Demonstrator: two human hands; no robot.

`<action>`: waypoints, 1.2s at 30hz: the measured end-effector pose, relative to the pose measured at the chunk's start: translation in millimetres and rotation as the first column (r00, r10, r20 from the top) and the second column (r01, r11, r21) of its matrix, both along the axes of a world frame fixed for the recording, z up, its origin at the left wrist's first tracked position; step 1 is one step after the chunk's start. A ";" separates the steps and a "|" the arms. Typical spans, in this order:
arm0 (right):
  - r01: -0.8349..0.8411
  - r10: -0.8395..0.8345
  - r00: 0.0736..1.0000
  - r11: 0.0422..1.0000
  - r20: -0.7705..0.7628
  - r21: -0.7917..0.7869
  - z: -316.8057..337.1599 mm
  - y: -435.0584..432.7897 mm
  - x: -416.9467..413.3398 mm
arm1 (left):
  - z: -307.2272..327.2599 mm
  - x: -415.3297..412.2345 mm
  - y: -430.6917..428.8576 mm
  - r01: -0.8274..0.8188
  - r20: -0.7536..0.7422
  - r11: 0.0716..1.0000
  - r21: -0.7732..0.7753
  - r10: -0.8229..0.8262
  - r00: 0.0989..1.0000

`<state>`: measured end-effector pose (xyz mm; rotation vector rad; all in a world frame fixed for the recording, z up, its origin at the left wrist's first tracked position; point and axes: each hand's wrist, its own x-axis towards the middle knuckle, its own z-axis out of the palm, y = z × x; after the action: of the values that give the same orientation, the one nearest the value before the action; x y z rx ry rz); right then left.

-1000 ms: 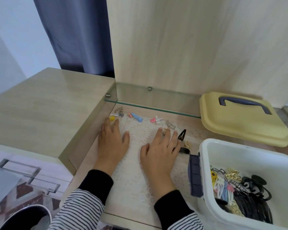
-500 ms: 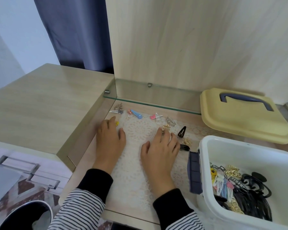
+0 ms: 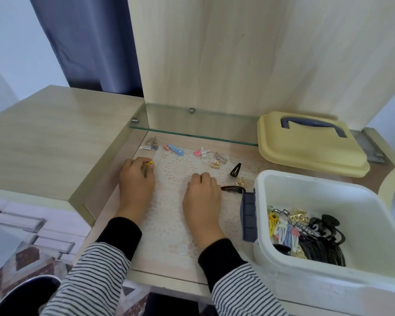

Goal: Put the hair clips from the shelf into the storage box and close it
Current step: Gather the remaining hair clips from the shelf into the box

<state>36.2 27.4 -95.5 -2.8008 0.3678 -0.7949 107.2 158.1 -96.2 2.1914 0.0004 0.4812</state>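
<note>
Looking down on a wooden shelf (image 3: pixel 246 161) covered by a white lace mat (image 3: pixel 169 215). The left hand (image 3: pixel 136 181) rests at the mat's left edge, its fingers curled and pinching a small yellow hair clip (image 3: pixel 149 164). The right hand (image 3: pixel 202 195) lies on the mat with fingers curled under; a black comb clip (image 3: pixel 233 189) touches its outer edge, and whether the fingers grip it cannot be told. More clips lie loose towards the back: a blue clip (image 3: pixel 176 150), a pink clip (image 3: pixel 197 153), a black snap clip (image 3: pixel 235 169). At the right stands the open white storage box (image 3: pixel 306 190), heaped clips (image 3: pixel 283 229) inside, its yellow lid (image 3: pixel 306 153) lying just behind it
</note>
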 end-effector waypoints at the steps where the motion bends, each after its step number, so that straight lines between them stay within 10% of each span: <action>1: -0.017 0.017 1.000 1.000 -0.003 0.016 1.6 0.8 -2.7 | 1.0 0.2 -0.1 0.005 0.003 1.000 -0.002 -0.005 1.000; 15: -0.369 0.298 0.918 0.883 0.260 0.291 144.2 -37.4 -79.1 | 131.1 -62.0 -66.7 0.294 0.113 0.907 -0.300 -0.272 0.956; 23: -0.259 0.265 0.962 0.829 0.059 0.496 197.3 -165.4 -115.7 | 171.5 -114.9 -130.6 0.660 -0.102 0.677 -0.325 -0.719 0.687; 36: -0.151 0.269 0.889 0.936 -0.370 0.317 148.4 -237.5 -123.2 | 132.8 -119.7 -205.8 0.848 -0.561 0.430 0.308 -0.638 0.527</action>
<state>-86.9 -210.1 52.9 -2.6535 0.2084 -0.0889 -12.6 -47.7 36.6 2.4864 -1.0432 -0.5531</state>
